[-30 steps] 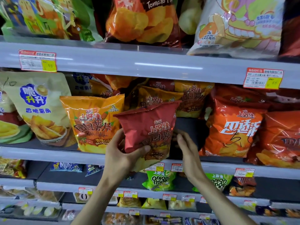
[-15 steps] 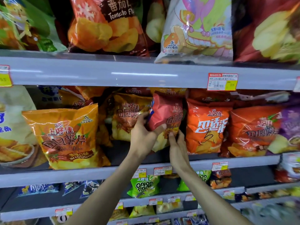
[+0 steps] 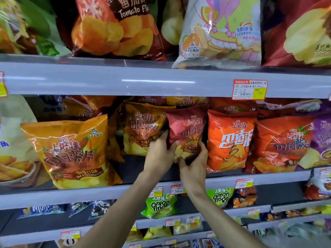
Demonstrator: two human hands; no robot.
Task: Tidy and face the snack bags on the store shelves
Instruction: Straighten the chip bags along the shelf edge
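A dark red chip bag stands upright on the middle shelf, between an orange-yellow bag and a bright orange bag. My left hand grips its lower left edge, thumb across the front. My right hand holds its lower right corner from below, fingers curled round the bag's side. A larger orange bag stands forward at the left of the same shelf.
The shelf above carries big bags: a tomato-flavour one and a white cartoon one. Price tags hang on the shelf fronts. Green onion-ring bags sit on the shelf below. A purple bag is at the far right.
Both hands have carried the dark red bag from in front of the shelf back into the row and stood it upright; the view shifted right and closer.
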